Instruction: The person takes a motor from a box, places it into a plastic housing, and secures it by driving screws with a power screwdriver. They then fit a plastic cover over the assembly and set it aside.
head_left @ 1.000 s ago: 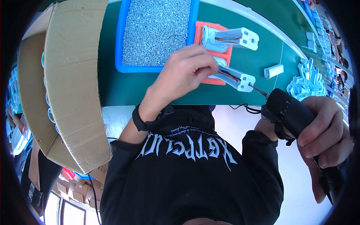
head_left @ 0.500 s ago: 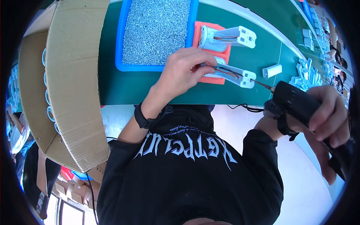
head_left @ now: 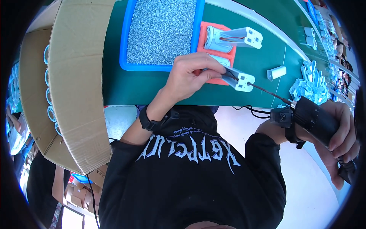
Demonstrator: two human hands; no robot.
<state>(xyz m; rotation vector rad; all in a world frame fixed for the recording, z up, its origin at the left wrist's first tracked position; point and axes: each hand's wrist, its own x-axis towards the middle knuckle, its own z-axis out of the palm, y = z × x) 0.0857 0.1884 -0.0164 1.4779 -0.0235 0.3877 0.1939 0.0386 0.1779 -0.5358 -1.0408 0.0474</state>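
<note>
A white plastic housing (head_left: 243, 83) is pinched at its inner end between the thumb and fingers of my left hand (head_left: 190, 74). Dark wires run along its channel, and its holed end face points right. My right hand (head_left: 341, 131) is wrapped round a black electric screwdriver (head_left: 314, 116). Its long thin bit reaches left to the housing's end face; whether a screw is on the tip is too small to tell. Just beyond, a second white housing (head_left: 244, 37) with reddish wires lies in an orange-red foam holder (head_left: 201, 35). My left hand partly hides the holder's nearer slot.
A blue tray (head_left: 122, 57) full of small metal screws stands left of the holder. Further left is a large cardboard box (head_left: 78, 76) with white rings inside. On the green table (head_left: 263, 61), a loose white piece (head_left: 276, 72) and a pile of white parts (head_left: 310, 86) lie right.
The screwdriver has shifted right and slightly down. The housing has tilted, with its end face turned more toward the bit. My left hand has moved a little right, still gripping it.
</note>
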